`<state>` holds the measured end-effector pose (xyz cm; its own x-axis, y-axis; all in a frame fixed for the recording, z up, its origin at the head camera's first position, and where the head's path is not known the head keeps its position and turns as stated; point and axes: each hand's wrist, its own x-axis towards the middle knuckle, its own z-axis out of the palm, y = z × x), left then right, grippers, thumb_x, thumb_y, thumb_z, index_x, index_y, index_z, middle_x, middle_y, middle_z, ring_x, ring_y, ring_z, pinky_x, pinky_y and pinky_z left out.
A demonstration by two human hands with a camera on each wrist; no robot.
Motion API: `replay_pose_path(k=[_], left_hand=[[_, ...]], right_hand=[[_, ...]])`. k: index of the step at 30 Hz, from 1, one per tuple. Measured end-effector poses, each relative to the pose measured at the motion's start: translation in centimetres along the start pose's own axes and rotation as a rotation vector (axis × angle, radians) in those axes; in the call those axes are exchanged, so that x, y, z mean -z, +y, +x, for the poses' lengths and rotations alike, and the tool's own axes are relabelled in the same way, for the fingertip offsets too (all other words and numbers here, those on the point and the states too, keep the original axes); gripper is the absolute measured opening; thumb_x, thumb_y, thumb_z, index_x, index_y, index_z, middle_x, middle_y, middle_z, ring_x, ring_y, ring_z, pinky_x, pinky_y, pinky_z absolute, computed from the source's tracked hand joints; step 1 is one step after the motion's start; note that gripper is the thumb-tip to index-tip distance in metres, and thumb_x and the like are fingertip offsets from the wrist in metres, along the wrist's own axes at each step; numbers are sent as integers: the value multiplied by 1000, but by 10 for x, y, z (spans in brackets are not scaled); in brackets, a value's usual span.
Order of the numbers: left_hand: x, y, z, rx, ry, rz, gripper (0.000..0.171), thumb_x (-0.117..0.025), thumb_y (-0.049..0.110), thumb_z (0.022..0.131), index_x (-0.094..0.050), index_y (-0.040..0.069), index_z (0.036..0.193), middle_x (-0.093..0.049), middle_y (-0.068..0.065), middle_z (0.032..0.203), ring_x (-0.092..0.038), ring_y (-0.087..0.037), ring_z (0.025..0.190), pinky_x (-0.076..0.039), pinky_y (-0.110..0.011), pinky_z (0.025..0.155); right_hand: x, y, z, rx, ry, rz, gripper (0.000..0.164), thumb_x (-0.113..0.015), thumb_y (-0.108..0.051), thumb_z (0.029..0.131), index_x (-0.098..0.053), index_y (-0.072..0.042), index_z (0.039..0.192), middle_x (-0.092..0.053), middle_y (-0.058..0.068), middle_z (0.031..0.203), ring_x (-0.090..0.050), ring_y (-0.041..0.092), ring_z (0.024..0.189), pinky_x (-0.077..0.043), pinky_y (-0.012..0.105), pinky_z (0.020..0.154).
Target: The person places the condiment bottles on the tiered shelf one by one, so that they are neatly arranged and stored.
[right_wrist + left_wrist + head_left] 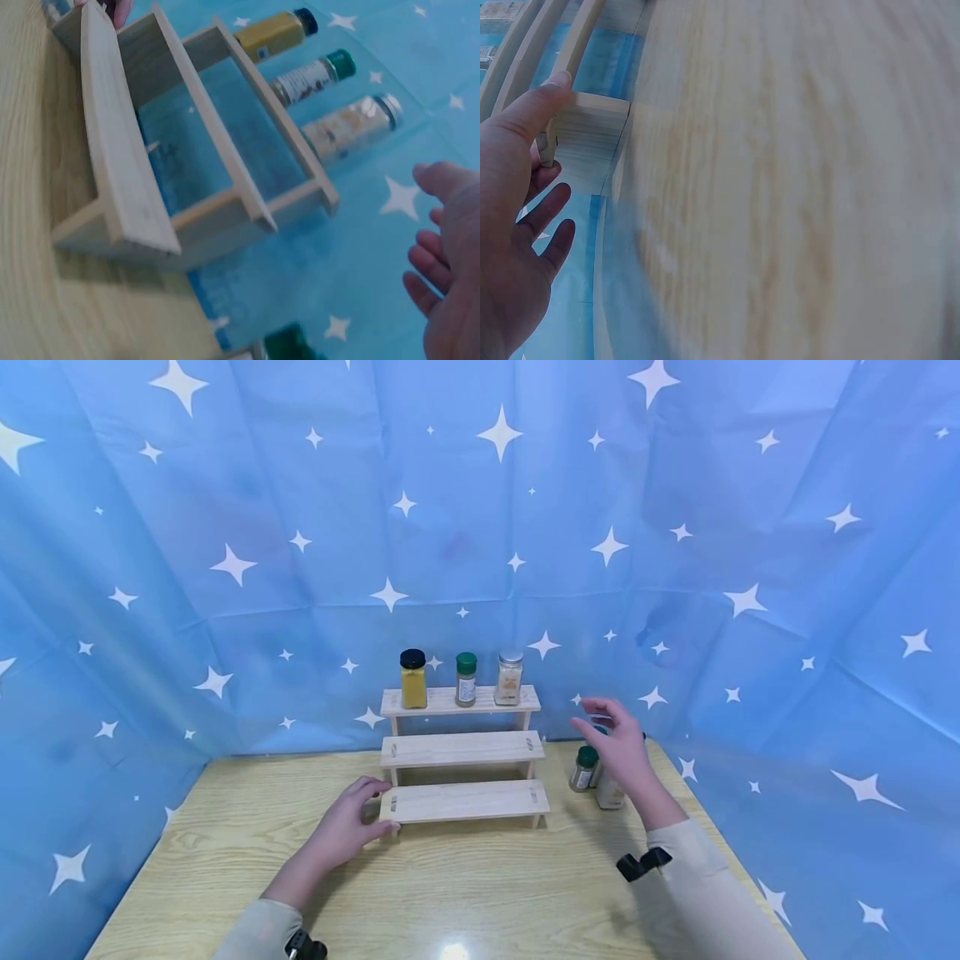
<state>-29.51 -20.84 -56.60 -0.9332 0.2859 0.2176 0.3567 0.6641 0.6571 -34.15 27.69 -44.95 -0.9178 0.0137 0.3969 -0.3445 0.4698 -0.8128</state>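
A three-tier wooden spice rack [465, 802] stands on the table. My left hand [348, 827] pinches the left end of its lowest tier; in the left wrist view the thumb [536, 109] lies on the plank while other fingers stick out loosely. On the top tier are a black-capped jar of yellow spice [413, 681], a green-capped jar [466, 681] and a silver-capped jar [509, 681]. My right hand [618, 750], empty with fingers apart, hovers over jars at the rack's right. Among these, a green-capped jar [582, 770] and a pale jar [610, 794] show; others are partly hidden.
The wooden table [480, 893] spreads in front of the rack, its right edge close to the group of jars. A blue curtain with white stars [465, 527] hangs behind and along both sides.
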Motion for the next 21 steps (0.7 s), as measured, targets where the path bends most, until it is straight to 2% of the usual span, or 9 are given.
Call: replay_pose_path(k=[6, 8, 9, 13, 15, 16, 21], left_hand=[[0, 2, 0, 1, 0, -3, 70, -92, 34, 94, -63, 9, 153, -62, -6, 147, -60, -36, 137, -52, -60, 115], [0, 2, 0, 3, -1, 1, 70, -92, 33, 94, -63, 10, 153, -62, -6, 147, -61, -36, 137, -53, -60, 115], [0, 2, 0, 6, -2, 1, 70, -92, 33, 94, -63, 10, 153, -62, -6, 147, -60, -36, 138, -53, -59, 115], [1, 2, 0, 16, -5, -2, 70, -92, 33, 95, -63, 10, 153, -62, -7, 147, -60, -36, 138, -53, -60, 114], [1, 2, -1, 16, -7, -3, 70, -92, 34, 95, -63, 10, 154, -62, -7, 147, -60, -36, 138, -53, -60, 114], [1, 2, -1, 16, -7, -4, 70, -92, 34, 95, -63, 10, 154, -62, -7, 147, -60, -36, 138, -53, -60, 115], [0, 0, 0, 9, -5, -5, 71, -92, 36, 94, -62, 10, 154, -61, -7, 147, -60, -37, 139, -52, -60, 115]], right_hand=[[19, 19, -23, 5, 44, -64, 44, -76, -33, 109, -68, -6, 143, -63, 16, 142, -60, 40, 131, -51, 60, 110], [24, 24, -30, 2, 48, -81, 43, -76, -32, 109, -68, -6, 142, -62, 15, 140, -60, 41, 130, -55, 46, 107], [27, 26, -34, 2, 48, -97, 44, -76, -32, 109, -68, -6, 143, -62, 15, 140, -60, 43, 130, -56, 45, 106], [34, 38, -44, 34, 45, -164, 47, -77, -29, 108, -65, -5, 146, -61, 17, 142, -59, 45, 130, -56, 49, 105], [35, 45, -49, 66, 50, -205, 48, -78, -24, 107, -64, -2, 147, -61, 22, 142, -58, 48, 129, -52, 65, 104], [36, 48, -51, 80, 56, -222, 48, -80, -20, 106, -64, -1, 147, -62, 24, 141, -59, 48, 127, -52, 67, 104], [35, 60, -60, 85, 78, -286, 47, -82, -11, 102, -65, 2, 144, -63, 24, 138, -62, 43, 122, -56, 60, 96]])
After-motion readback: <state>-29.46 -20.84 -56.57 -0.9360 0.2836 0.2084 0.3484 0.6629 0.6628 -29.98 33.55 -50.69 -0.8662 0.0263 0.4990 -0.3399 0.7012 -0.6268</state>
